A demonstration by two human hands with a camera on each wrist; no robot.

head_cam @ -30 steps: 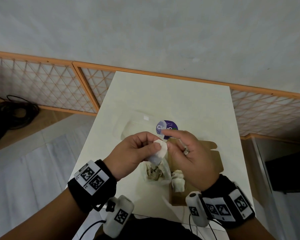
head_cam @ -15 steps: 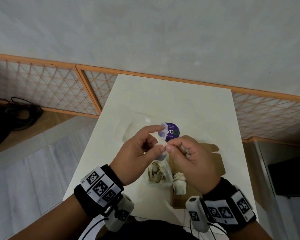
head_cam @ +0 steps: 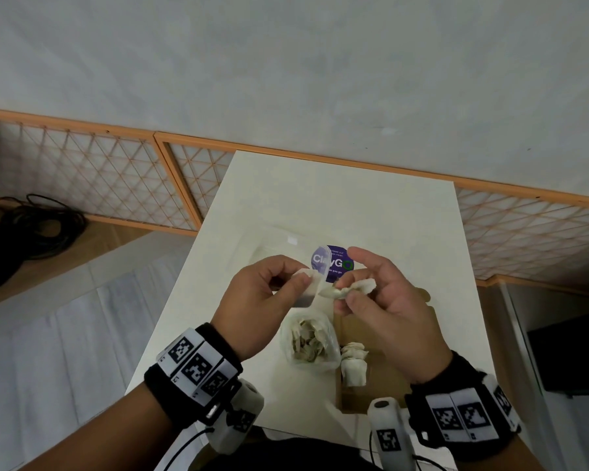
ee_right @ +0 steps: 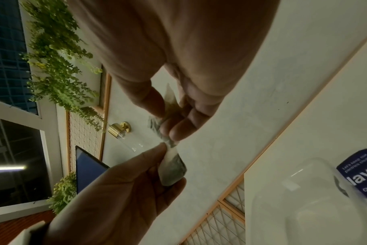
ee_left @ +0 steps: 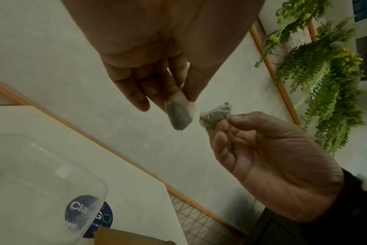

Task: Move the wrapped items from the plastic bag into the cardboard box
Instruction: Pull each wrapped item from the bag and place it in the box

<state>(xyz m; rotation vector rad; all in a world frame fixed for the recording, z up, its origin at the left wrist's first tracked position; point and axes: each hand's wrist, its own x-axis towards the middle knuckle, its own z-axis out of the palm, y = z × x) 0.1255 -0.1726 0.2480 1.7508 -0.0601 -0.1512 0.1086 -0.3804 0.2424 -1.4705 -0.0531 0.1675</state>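
Observation:
Above the table my left hand (head_cam: 300, 282) pinches a white wrapped item (head_cam: 307, 289) between thumb and fingers; the left wrist view shows it hanging from the fingertips (ee_left: 179, 114). Just right of it, my right hand (head_cam: 352, 294) pinches a second, crumpled wrapped item (head_cam: 349, 287), also visible in the right wrist view (ee_right: 157, 128). The two items are a small gap apart. Below the hands the clear plastic bag (head_cam: 308, 341) lies open on the table with several wrapped items inside. The brown cardboard box (head_cam: 378, 379) sits to the bag's right and holds wrapped items (head_cam: 353, 365).
A clear plastic container (head_cam: 272, 249) rests behind the hands, beside a round purple sticker (head_cam: 335, 265) on the white table (head_cam: 354, 205). The table's far edge meets a wall with an orange-framed lattice. Black cables (head_cam: 31, 226) lie on the floor at left.
Both hands were pinched together on one white bundle. They have drawn apart, and each holds a separate wrapped item.

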